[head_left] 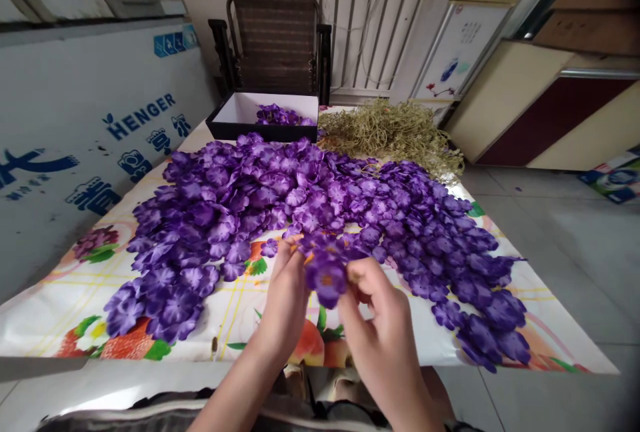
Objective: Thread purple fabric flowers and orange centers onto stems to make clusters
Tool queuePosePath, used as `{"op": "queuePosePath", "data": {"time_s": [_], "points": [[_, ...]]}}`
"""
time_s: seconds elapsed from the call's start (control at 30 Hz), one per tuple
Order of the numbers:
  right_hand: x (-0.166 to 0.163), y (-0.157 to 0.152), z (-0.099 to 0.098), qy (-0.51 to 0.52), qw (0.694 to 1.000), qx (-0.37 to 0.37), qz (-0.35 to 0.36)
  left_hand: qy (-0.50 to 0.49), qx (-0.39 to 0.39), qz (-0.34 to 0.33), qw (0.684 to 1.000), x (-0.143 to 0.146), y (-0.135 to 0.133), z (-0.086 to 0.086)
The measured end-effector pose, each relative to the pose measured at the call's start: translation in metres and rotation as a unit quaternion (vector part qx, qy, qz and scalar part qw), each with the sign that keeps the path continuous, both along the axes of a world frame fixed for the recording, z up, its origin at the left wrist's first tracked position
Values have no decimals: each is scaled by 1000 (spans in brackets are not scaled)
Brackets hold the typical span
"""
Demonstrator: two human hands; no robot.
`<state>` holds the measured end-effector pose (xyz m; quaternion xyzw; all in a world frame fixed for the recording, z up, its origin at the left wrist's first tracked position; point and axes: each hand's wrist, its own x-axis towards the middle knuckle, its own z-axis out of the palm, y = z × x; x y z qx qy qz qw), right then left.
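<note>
A big heap of purple fabric flowers (310,199) covers the table with its fruit-print cloth (75,299). Above the table's near edge both my hands pinch one purple flower cluster (325,275). My left hand (285,305) grips it from the left with its fingers closed. My right hand (380,325) holds it from the right, thumb and fingers pressed on the petals. A pile of dry olive-green stems (395,132) lies at the far right of the table.
A black box with a white inside (235,115) holds a few purple flowers at the table's far end. A folding chair (275,39) stands behind it. A white chest freezer (100,119) lines the left side. Tiled floor (565,232) lies to the right.
</note>
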<state>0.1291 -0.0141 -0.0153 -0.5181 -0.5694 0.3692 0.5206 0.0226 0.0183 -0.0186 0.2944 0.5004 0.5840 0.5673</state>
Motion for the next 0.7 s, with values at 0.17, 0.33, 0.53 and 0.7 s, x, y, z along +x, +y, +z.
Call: {"op": "queuePosePath", "data": {"time_s": [0.17,0.33,0.53,0.7], "points": [[8,11,-9,219,966,-129,-40,269,289,-165,904,-13,-10,16],[2,13,-7,290,938,-191,-5,412,356,-269,794,-20,-14,22],[-4,14,-7,248,952,-176,28,449,328,-180,811,-21,-8,16],[-3,14,-3,115,988,-93,36,461,288,-182,820,-24,-5,10]]}}
